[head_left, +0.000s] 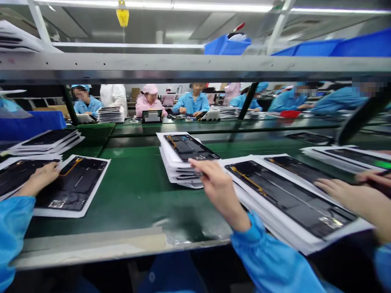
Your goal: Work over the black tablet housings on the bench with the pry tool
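Note:
My left hand (42, 177) rests at the edge of a black tablet back casing (18, 173) on white paper, its fingers drawn together; what they hold is hidden. Just right of it lies another open tablet casing (81, 183), with an orange flex cable and visible inner parts. My right hand (221, 193) reaches to the near edge of a casing (191, 147) on top of a stack layered with white sheets (168, 162). Its finger and thumb close at that edge, and I cannot make out what is between them. A larger casing (284, 195) lies on a paper stack beside my right wrist.
A co-worker's hand (360, 199) works over a casing (301, 167) at the right. More stacked casings (50, 140) stand at left. The green bench (134, 203) has a worn front edge. Overhead runs a metal shelf (171, 63) with blue bins (227, 44). Several people sit opposite.

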The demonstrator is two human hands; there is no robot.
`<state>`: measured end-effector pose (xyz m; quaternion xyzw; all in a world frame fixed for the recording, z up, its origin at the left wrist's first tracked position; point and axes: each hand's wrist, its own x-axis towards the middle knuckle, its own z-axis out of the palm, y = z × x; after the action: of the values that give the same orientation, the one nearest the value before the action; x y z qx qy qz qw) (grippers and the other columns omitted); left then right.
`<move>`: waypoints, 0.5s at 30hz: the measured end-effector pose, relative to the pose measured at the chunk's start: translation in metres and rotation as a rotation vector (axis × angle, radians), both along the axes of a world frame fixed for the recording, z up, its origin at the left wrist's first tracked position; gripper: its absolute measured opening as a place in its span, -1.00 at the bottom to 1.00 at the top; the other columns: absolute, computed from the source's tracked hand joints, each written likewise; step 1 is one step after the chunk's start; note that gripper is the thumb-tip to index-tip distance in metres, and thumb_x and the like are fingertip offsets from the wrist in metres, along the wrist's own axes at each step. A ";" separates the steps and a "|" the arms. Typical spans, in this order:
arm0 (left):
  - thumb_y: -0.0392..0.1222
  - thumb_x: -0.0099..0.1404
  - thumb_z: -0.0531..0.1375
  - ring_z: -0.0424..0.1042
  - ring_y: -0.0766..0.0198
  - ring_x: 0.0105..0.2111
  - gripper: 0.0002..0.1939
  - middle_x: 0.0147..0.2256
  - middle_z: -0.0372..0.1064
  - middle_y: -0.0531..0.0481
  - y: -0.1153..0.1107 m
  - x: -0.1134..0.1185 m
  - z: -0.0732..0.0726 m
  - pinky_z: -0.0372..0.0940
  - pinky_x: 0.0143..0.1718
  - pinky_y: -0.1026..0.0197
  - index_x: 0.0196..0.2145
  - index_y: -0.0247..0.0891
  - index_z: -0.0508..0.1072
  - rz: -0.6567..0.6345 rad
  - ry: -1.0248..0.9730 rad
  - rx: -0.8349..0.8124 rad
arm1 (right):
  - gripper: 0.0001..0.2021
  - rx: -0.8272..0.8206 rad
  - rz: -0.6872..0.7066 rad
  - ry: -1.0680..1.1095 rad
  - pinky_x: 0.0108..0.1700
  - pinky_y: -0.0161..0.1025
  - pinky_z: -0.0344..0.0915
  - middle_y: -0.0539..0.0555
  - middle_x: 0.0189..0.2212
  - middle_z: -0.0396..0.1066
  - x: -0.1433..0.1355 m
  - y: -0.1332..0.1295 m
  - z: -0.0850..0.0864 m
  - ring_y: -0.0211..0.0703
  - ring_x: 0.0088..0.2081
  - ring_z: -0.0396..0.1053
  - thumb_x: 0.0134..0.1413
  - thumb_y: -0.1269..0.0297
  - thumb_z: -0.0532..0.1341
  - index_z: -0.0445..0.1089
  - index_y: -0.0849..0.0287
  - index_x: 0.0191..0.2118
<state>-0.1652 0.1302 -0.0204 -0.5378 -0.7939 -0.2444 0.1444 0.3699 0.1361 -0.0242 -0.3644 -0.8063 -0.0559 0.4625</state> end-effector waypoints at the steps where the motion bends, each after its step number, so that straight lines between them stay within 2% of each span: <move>1: -0.10 0.39 0.10 0.46 0.06 -0.38 -0.70 -0.36 0.47 -0.14 0.001 0.004 -0.002 0.41 -0.27 -0.05 -0.15 -0.40 0.48 -0.019 0.042 -0.025 | -0.59 -0.003 -0.030 -0.037 -0.06 0.00 0.36 0.17 -0.14 0.55 0.011 0.018 0.009 0.02 -0.15 0.37 0.21 0.54 0.04 0.50 0.14 0.04; 3: -0.14 0.35 0.03 0.48 -0.08 -0.26 -0.61 -0.23 0.52 -0.28 0.005 0.026 -0.005 0.39 -0.17 -0.14 -0.02 -0.44 0.46 -0.124 0.093 -0.048 | -0.66 -0.026 -0.050 -0.136 -0.15 -0.01 0.33 0.18 -0.20 0.56 0.026 0.051 0.021 0.04 -0.22 0.34 0.11 0.56 0.09 0.58 0.14 -0.17; 4: -0.14 0.35 0.01 0.48 -0.09 -0.17 -0.57 -0.13 0.51 -0.30 0.009 0.044 -0.006 0.37 -0.09 -0.12 0.05 -0.43 0.43 -0.211 0.125 -0.047 | -0.69 -0.044 -0.039 -0.191 -0.18 -0.04 0.32 0.16 -0.24 0.57 0.031 0.064 0.024 0.02 -0.24 0.33 0.06 0.56 0.13 0.59 0.13 -0.24; 7: -0.16 0.44 -0.04 0.43 0.09 0.03 -0.60 0.06 0.46 -0.18 0.026 0.122 -0.004 0.30 0.09 0.11 0.10 -0.28 0.42 -0.571 0.228 -0.024 | -0.76 -0.080 0.015 -0.331 -0.24 -0.14 0.29 0.10 -0.35 0.55 0.034 0.089 0.028 -0.04 -0.30 0.32 -0.01 0.54 0.18 0.56 0.10 -0.34; 9: -0.17 0.48 -0.02 0.44 0.17 -0.01 -0.64 0.03 0.45 -0.12 0.040 0.182 0.002 0.30 0.04 0.18 0.12 -0.20 0.42 -0.768 0.301 0.002 | -0.76 -0.079 0.042 -0.394 -0.22 -0.18 0.27 0.08 -0.38 0.51 0.032 0.095 0.029 -0.08 -0.29 0.32 -0.01 0.55 0.17 0.54 0.11 -0.36; 11: -0.20 0.48 0.04 0.44 0.15 -0.09 -0.68 -0.06 0.46 -0.12 0.054 0.236 0.010 0.29 -0.04 0.15 0.10 -0.17 0.43 -0.905 0.371 0.031 | -0.75 -0.066 0.054 -0.432 -0.21 -0.19 0.25 0.07 -0.38 0.48 0.029 0.097 0.028 -0.09 -0.28 0.31 -0.01 0.59 0.14 0.51 0.14 -0.35; 13: -0.19 0.47 0.10 0.42 0.11 -0.12 -0.76 -0.13 0.45 -0.14 0.067 0.277 0.017 0.27 -0.08 0.12 0.01 -0.21 0.47 -1.003 0.423 0.054 | -0.76 -0.051 0.056 -0.450 -0.18 -0.19 0.24 0.05 -0.37 0.45 0.027 0.098 0.027 -0.11 -0.27 0.30 0.01 0.61 0.14 0.48 0.17 -0.33; 15: -0.22 0.44 0.13 0.41 0.10 -0.16 -0.85 -0.20 0.43 -0.16 0.077 0.302 0.021 0.25 -0.14 0.12 -0.16 -0.27 0.50 -1.070 0.445 0.070 | -0.79 -0.038 0.051 -0.450 -0.17 -0.18 0.24 0.03 -0.36 0.42 0.026 0.101 0.026 -0.13 -0.26 0.30 0.07 0.61 0.14 0.45 0.19 -0.30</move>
<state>0.1366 0.2073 0.0002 -0.8975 -0.3537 -0.1903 0.1819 0.3955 0.2368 0.0017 -0.3308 -0.8991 -0.1088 0.2653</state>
